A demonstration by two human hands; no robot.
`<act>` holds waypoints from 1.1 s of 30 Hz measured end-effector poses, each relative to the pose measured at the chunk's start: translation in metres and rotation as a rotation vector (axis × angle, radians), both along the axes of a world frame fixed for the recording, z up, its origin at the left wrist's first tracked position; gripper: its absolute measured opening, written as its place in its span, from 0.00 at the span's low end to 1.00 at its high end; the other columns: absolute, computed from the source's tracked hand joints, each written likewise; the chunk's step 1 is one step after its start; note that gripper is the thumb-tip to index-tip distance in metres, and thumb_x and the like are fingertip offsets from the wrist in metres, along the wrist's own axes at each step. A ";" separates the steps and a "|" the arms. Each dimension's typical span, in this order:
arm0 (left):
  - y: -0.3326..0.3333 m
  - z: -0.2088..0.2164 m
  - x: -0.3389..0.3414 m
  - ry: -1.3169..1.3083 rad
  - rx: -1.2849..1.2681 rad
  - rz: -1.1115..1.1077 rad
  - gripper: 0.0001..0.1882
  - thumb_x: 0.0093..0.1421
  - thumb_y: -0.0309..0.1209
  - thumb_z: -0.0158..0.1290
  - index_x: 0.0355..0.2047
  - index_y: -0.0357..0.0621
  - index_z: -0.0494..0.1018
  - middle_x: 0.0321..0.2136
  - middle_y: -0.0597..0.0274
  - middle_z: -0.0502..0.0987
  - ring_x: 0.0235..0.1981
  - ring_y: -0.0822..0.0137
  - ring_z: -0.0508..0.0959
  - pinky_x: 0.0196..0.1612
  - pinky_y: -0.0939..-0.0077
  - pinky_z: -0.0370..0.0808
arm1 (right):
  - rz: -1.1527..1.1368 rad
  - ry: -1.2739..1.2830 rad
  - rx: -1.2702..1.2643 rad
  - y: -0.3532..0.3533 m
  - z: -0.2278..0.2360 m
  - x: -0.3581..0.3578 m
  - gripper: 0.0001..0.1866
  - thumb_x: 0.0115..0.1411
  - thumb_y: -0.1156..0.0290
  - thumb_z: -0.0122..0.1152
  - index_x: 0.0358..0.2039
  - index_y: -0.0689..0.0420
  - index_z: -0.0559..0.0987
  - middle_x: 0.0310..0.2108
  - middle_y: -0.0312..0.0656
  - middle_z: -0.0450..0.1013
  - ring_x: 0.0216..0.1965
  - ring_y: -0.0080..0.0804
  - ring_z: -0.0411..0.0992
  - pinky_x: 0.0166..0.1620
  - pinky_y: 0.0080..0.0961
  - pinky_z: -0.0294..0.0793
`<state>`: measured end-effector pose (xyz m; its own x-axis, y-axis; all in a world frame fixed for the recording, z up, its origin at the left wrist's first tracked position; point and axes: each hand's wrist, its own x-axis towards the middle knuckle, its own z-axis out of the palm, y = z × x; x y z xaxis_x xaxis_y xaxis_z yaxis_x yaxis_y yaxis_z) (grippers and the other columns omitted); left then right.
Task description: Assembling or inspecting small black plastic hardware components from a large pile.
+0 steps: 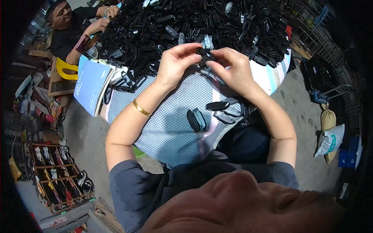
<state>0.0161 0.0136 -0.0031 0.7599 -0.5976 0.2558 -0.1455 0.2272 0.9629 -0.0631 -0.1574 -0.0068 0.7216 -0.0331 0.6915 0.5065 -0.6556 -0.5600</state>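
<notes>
Between my two hands, just in front of a large heap of black plastic pieces (143,37), is a small black plastic part (204,58). My left hand (175,65) pinches it between thumb and fingers from the left. From the right, the thumb and fingertips of my right hand (232,66) close on the same part; my fingertips cover some of it, and its exact kind is unclear. Nearer to me on the patterned cloth (159,134) lies an oblong black and grey piece (197,120). Several similar pieces (227,108) lie together to its right.
A blue notebook (92,86) rests at the table's left edge, beside a yellow object (66,69). Across at the far left, a co-worker's hand (97,27) reaches to the heap. Sacks (330,139) stand on the floor to the right; a wooden rack (58,174) is at lower left.
</notes>
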 end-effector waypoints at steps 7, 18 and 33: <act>0.000 0.004 -0.005 -0.084 0.103 0.036 0.17 0.53 0.21 0.54 0.45 0.38 0.72 0.37 0.61 0.77 0.34 0.76 0.75 0.40 0.84 0.72 | 0.006 -0.007 0.020 0.004 0.000 -0.002 0.13 0.47 0.74 0.66 0.32 0.64 0.76 0.27 0.42 0.73 0.25 0.25 0.73 0.27 0.18 0.73; -0.003 0.001 -0.010 0.023 -0.049 -0.002 0.17 0.57 0.21 0.50 0.48 0.34 0.68 0.44 0.54 0.74 0.42 0.70 0.74 0.47 0.78 0.71 | -0.075 0.037 -0.120 0.010 0.005 -0.001 0.15 0.47 0.70 0.66 0.33 0.64 0.75 0.27 0.40 0.73 0.24 0.25 0.71 0.27 0.20 0.71; 0.001 -0.004 -0.002 0.025 -0.064 -0.209 0.14 0.60 0.28 0.48 0.44 0.34 0.71 0.40 0.55 0.75 0.42 0.67 0.74 0.49 0.75 0.70 | 0.043 0.057 -0.130 0.006 -0.003 -0.002 0.13 0.48 0.67 0.65 0.27 0.65 0.77 0.21 0.47 0.72 0.21 0.34 0.71 0.24 0.26 0.68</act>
